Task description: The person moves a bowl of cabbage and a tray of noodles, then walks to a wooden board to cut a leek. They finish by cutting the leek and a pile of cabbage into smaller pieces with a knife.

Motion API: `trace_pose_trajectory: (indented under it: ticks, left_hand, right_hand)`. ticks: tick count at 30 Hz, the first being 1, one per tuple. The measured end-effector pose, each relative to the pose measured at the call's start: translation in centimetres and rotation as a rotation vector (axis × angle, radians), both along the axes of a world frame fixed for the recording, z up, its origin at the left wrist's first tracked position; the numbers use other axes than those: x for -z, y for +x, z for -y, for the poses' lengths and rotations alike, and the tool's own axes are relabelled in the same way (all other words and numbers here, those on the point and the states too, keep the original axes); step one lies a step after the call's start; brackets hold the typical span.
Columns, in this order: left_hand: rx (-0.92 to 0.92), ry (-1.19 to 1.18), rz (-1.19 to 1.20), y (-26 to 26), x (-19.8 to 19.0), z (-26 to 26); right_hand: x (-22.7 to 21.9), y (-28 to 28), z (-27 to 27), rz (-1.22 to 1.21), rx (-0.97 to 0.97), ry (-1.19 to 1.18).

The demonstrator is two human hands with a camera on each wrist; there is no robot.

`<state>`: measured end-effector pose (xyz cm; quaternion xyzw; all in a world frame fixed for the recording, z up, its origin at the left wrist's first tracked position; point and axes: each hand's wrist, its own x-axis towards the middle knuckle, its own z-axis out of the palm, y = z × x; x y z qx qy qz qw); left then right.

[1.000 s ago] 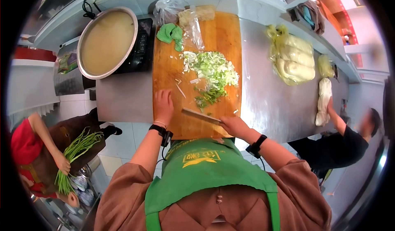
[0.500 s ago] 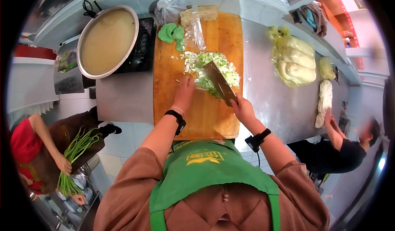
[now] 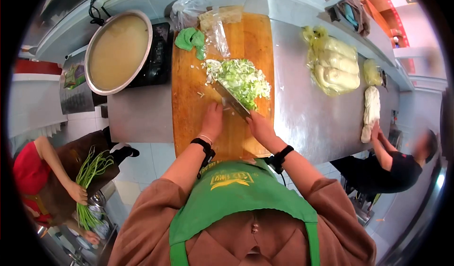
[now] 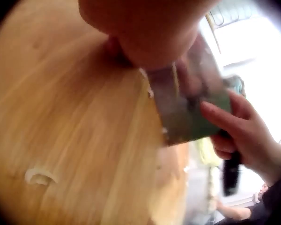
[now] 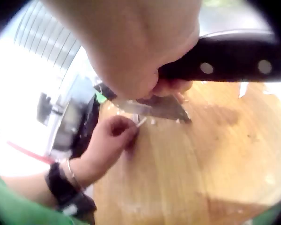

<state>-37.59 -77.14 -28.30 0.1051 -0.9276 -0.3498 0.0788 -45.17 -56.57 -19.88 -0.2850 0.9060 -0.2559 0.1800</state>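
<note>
A wooden cutting board holds a heap of chopped green-and-white vegetable. My right hand grips a cleaver, its broad blade slanting up-left along the heap's lower left edge. In the right wrist view the black handle extends from under my right hand. My left hand is low over the board, left of the blade. Its thumb and fingers come together around a pale strip beside the blade. The left wrist view shows the blade standing on edge near my left hand.
Behind the heap lie a green cloth or bag and clear plastic. A large pan of cloudy liquid stands left on a black cooker. Bagged pale rolls rest on the right counter. One person at left holds green stalks; another handles dough.
The cleaver swung up from the lower board to the heap, then moved left and down to the heap's edge. My left hand moved right and forward, then slightly down towards the blade.
</note>
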Motion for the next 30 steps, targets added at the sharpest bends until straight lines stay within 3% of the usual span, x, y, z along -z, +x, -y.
trace_pose_trajectory:
  ticks: [2, 3, 6, 9, 12, 14, 17, 20, 23, 27, 30]
  left_hand:
    - [-0.004, 0.020, -0.054, -0.8, 0.3, 0.5]
    - [-0.032, 0.043, 0.033, -0.3, 0.2, 0.5]
    - [-0.047, 0.011, 0.112, 0.5, 0.5, 0.4]
    - [-0.011, -0.035, 0.132, 0.2, -0.7, 0.6]
    - [-0.012, -0.012, 0.174, 0.0, -1.9, 0.5]
    - [-0.040, 0.005, 0.186, -0.7, -2.4, 0.0]
    - [-0.028, 0.025, 0.086, -2.5, -3.2, 0.2]
    - [-0.107, -0.144, -0.077, -7.0, -3.0, 3.1]
    - [-0.249, -0.057, -0.213, -11.4, -1.3, 6.8]
    - [-0.136, 0.008, -0.153, -14.1, 0.2, 7.9]
    - [-0.035, 0.014, 0.038, -14.0, 0.5, 7.5]
  right_hand:
    - [-1.2, -0.8, 0.1, -0.087, -0.015, -0.090]
    - [-1.1, -0.2, -0.1, -0.084, -0.016, -0.090]
    - [-0.5, 1.5, -0.6, -0.114, -0.070, 0.015]
    - [0.9, 1.7, 0.3, -0.009, 0.013, 0.001]
    - [0.4, 0.1, 0.0, -0.083, 0.051, -0.162]
    - [-1.1, -0.2, -2.0, 0.005, 0.238, -0.027]
    - [-2.1, -2.3, -4.9, -0.155, 0.355, -0.018]
    - [-0.3, -4.1, -6.6, -0.212, 0.433, 0.163]
    - [0.5, -4.3, -5.2, -0.174, 0.456, 0.200]
    - [1.6, -3.4, -0.6, -0.098, 0.397, 0.144]
    - [1.2, -3.8, 2.3, -0.024, 0.368, 0.233]
